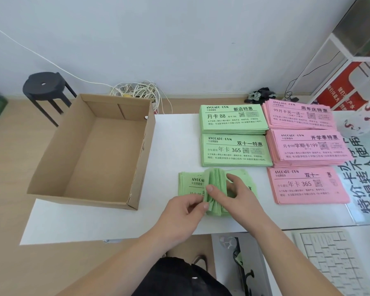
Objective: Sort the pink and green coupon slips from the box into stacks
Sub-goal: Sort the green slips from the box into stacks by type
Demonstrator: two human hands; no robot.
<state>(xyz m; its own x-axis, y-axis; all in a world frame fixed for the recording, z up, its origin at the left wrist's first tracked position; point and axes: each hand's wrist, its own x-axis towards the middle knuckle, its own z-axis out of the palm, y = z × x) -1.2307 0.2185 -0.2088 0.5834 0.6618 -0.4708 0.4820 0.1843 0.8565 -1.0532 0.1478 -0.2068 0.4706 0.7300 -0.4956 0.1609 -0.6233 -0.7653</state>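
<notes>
The left hand [184, 208] and right hand [241, 193] both pinch a bent bundle of green slips [217, 189] on the white bench [169, 146].

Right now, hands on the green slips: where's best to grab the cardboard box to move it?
Take the cardboard box by the rim of its right wall, coming across the table. It is open-topped with upright walls, so fingers can hook over, and that wall is nearest the left hand, which pinches the green slips. It looks empty, so one hand likely suffices.
</notes>
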